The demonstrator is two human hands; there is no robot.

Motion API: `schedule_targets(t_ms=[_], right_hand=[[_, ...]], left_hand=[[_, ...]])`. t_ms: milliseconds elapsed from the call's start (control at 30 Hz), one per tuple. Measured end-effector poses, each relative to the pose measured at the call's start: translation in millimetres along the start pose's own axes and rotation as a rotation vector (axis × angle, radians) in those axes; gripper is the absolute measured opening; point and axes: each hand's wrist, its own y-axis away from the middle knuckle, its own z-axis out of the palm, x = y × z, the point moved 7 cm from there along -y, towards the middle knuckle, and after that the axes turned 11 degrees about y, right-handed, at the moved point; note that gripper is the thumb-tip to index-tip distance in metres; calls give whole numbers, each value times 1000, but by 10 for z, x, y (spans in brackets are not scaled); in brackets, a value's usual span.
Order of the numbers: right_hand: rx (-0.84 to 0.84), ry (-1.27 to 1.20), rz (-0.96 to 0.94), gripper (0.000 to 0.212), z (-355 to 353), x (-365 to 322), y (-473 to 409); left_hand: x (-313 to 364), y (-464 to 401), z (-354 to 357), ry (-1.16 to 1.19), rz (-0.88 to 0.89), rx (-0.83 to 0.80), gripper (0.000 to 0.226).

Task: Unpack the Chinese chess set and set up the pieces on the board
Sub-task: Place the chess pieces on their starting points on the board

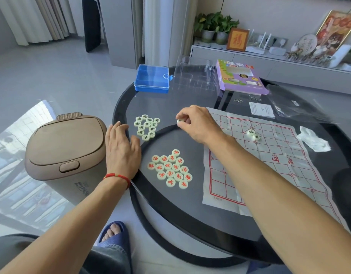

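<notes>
Pale, glossy discs make up the chess set; they look small, light, hard and apt to slide on the dark glass tabletop (170,210), best pinched by the rim. Furthest left, the left hand (122,149) rests flat and released on the tabletop edge. Next come a cluster of green-lettered pieces (147,126) and, nearer, red-lettered pieces (170,169). The right hand (198,123) pinches one piece (179,121) at its fingertips. Further right lies the thin, creased board (269,155), floppy, printed "河" in red, carrying two pieces (253,134). A corner mark seems to read "3.0cm".
</notes>
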Motion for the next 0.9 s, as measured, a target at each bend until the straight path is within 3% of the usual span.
schedule_targets(t_ms=[233, 400, 467, 567, 700, 900], right_hand=[[112, 168, 406, 15, -411, 1089, 365], [24, 249, 449, 23, -387, 1236, 579], [58, 234, 387, 30, -379, 1025, 509], [70, 96, 98, 27, -233, 381, 297], [-85, 36, -240, 38, 126, -400, 126], [-199, 236, -247, 46, 371, -466, 83]], left_hand=[[-15, -7, 9, 3, -3, 6, 36], [1, 4, 13, 3, -7, 3, 36], [18, 11, 14, 0, -5, 3, 36], [36, 16, 7, -2, -8, 1, 36], [37, 17, -10, 3, -10, -5, 35], [29, 6, -14, 2, 2, 1, 34]])
